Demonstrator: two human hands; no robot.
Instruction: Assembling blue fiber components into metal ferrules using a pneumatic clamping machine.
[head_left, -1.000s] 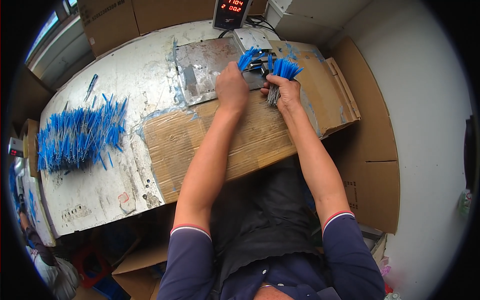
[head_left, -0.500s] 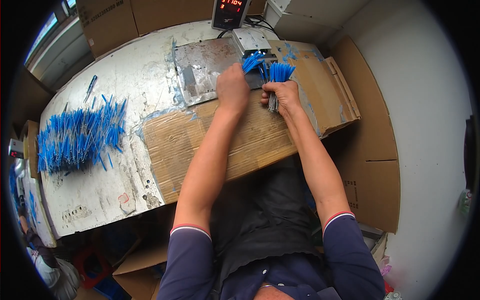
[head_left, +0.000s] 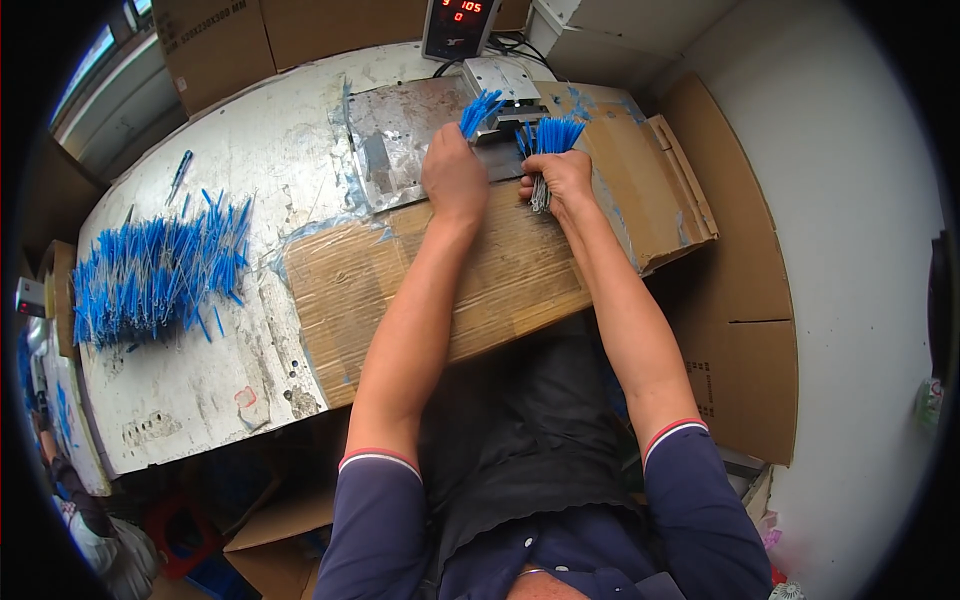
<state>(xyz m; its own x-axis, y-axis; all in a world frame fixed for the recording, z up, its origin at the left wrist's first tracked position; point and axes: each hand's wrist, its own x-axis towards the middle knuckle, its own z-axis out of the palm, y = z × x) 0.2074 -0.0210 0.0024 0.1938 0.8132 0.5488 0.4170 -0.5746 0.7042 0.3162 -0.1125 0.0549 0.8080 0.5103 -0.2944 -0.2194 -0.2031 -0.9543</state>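
My left hand (head_left: 455,172) is closed round a small bunch of blue-ended wire pieces (head_left: 481,112), whose blue ends fan out above the fingers. It hovers over the metal plate (head_left: 365,108), left of a small metal machine (head_left: 500,80). My right hand (head_left: 562,178) grips a thicker bundle of blue-ended wire pieces (head_left: 557,134), blue ends up and thin metal ends hanging below the fist. A few blue pieces stick out at its left, close to the machine's front. The fingertips of my left hand are partly hidden.
A large pile of blue-ended wire pieces (head_left: 160,265) lies on the worn white table (head_left: 200,400), with a pen (head_left: 181,172) behind it. Flattened cardboard (head_left: 430,290) covers the table's front. Behind the machine stands a black counter with red digits (head_left: 459,28). A white wall rises at right.
My left hand has drawn back left from the machine with its bunch, uncovering more of the machine's front. My right hand has shifted slightly up and left. The counter's digits have changed.
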